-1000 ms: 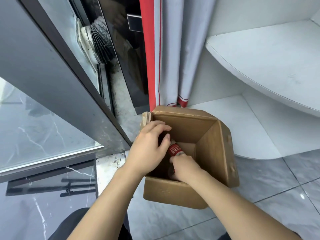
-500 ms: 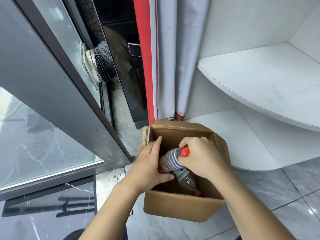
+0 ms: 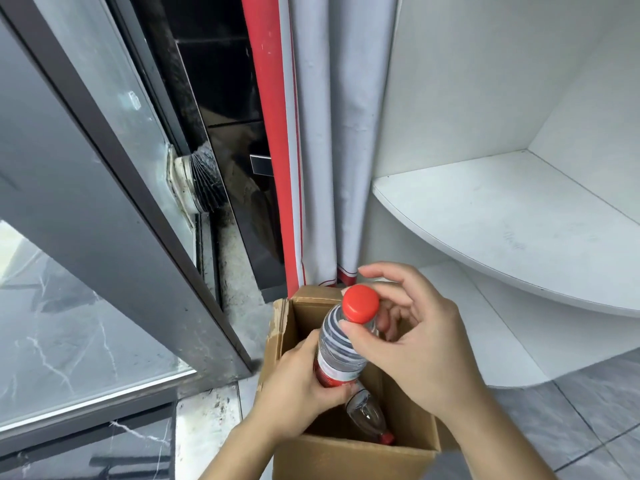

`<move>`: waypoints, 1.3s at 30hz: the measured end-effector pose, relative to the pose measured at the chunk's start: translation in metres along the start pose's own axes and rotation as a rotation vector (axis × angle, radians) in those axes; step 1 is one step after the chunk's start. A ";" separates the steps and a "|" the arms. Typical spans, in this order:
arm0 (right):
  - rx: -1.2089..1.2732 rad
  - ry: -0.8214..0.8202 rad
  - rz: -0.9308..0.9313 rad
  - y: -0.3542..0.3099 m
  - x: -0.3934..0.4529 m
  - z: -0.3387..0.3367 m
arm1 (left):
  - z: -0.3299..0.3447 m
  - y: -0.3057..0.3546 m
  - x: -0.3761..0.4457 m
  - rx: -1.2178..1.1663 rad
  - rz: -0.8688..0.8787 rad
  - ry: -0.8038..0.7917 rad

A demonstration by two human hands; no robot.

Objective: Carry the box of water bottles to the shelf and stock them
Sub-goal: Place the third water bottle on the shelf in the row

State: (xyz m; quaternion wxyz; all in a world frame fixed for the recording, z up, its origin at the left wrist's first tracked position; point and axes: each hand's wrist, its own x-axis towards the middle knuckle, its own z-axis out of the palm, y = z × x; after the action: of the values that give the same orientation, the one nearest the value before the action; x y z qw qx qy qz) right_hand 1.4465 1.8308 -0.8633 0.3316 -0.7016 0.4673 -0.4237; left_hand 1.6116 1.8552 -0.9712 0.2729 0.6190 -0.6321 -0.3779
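A white curved-front shelf (image 3: 512,233) stands bare at the right, above grey floor tiles. Beside it on the floor sits the open brown cardboard box (image 3: 349,455). Above the box's opening, both forearms reach in from below. The right hand (image 3: 412,344) arches over the top, thumb and fingers loosely curled around the neck of a clear plastic water bottle with a red cap and red label (image 3: 343,344). The left hand (image 3: 298,393) cups the bottle's lower body, fingers wrapped firmly. A second clear bottle (image 3: 367,415) lies inside the box.
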 end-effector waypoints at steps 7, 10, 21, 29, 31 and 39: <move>0.100 -0.080 0.044 -0.017 0.006 -0.016 | -0.022 0.048 -0.006 -0.076 0.076 0.053; 0.159 -0.170 0.115 -0.022 0.007 -0.013 | -0.046 0.079 -0.005 -0.092 0.148 0.089; 0.257 0.005 -0.085 -0.123 0.050 -0.067 | -0.121 0.214 -0.014 -0.105 0.386 0.278; 0.223 0.228 -0.382 -0.227 0.108 -0.164 | -0.170 0.351 0.010 -0.132 0.729 0.306; 0.188 0.304 -0.412 -0.242 0.123 -0.186 | -0.175 0.382 0.024 -0.151 0.785 0.295; 0.087 0.470 -0.349 -0.244 0.166 -0.252 | -0.156 0.448 0.080 -0.036 0.816 0.311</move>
State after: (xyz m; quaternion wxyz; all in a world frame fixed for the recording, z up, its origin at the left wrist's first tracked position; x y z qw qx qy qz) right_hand 1.3435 1.7418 -0.4996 0.1661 -0.6389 0.3850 -0.6449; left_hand 1.4730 1.7309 -0.5274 0.5026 0.3633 -0.7696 -0.1523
